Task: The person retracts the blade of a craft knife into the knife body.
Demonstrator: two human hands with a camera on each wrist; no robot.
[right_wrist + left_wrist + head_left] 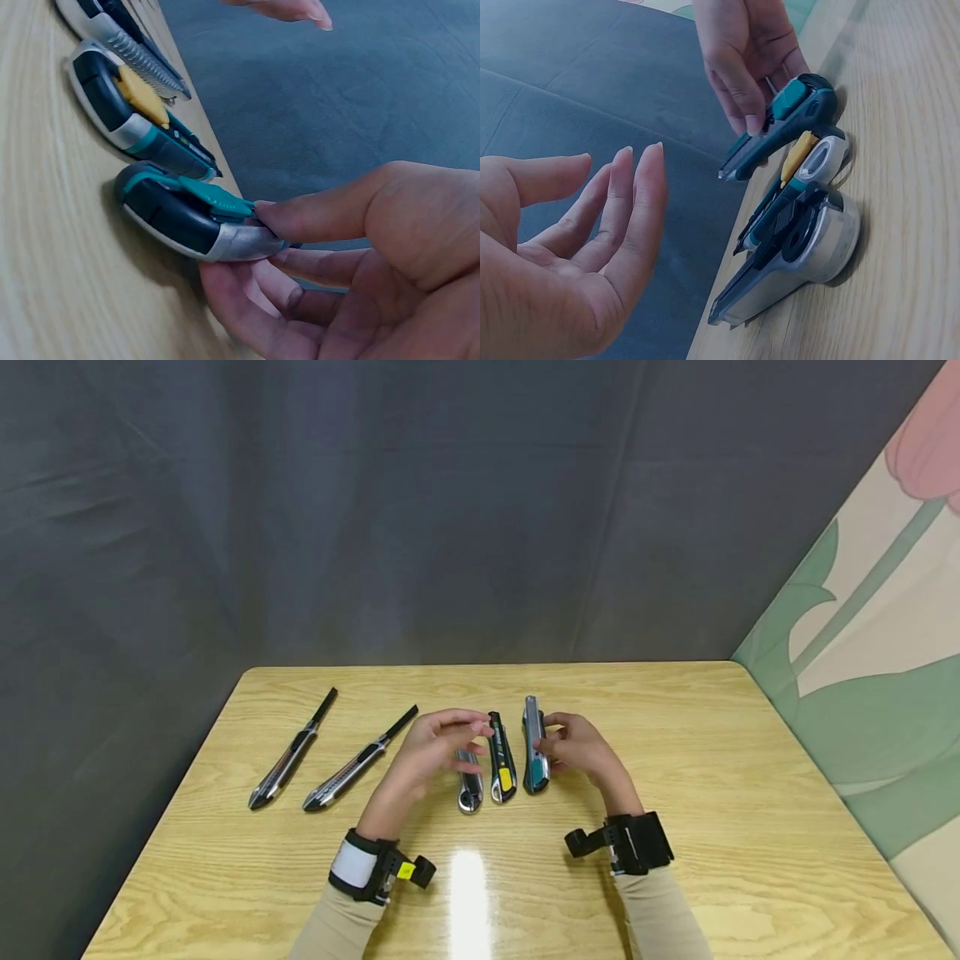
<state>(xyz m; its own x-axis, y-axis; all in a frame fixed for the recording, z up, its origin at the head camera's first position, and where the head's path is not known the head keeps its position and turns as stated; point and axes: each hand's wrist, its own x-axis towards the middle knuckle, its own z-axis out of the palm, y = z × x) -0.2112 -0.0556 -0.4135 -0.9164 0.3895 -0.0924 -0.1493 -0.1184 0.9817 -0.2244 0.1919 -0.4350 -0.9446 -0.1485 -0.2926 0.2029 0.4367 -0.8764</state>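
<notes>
My right hand (579,747) pinches a silver utility knife with a teal slider (536,747) between thumb and fingers, as the right wrist view shows at closer range. To the left of it lies a black utility knife with a yellow slider (502,760). Beside that one is a silver and black utility knife (470,785), partly hidden in the head view by my left hand (442,745). That hand hovers over it with fingers loosely bent and parted, and nothing between them in the left wrist view.
Two long slim silver cutters with black tips (283,768) (360,768) lie slanted on the left part of the wooden table (750,827). A dark curtain (480,527) hangs behind the table, and a flower-patterned cloth (862,652) runs along the right side.
</notes>
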